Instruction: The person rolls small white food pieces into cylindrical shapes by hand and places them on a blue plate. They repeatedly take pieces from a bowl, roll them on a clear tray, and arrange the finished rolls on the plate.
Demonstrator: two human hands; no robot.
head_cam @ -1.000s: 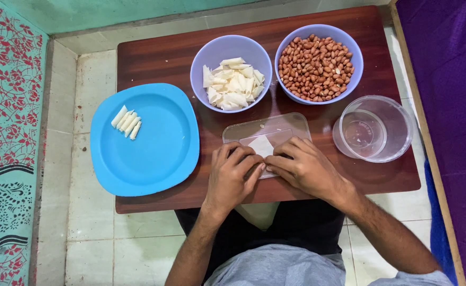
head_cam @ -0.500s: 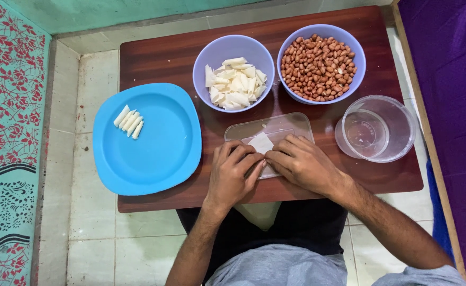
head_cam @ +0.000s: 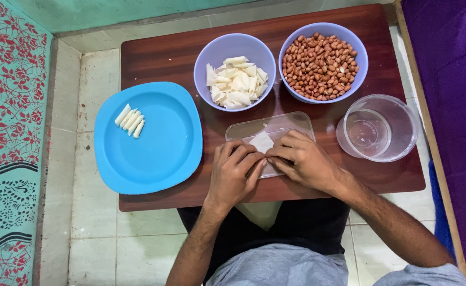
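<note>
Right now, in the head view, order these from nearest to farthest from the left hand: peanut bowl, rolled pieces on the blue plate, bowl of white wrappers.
From the left hand:
1. Bowl of white wrappers, straight ahead.
2. Rolled pieces, on the blue plate's far left.
3. Peanut bowl, ahead and to the right.

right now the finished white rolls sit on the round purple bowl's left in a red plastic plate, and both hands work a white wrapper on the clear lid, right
Not quite: the plate is blue, not red. The head view shows the white rolls lying on a blue plastic plate left of the purple bowl, while the left hand and right hand work the white wrapper on the clear lid.
</note>
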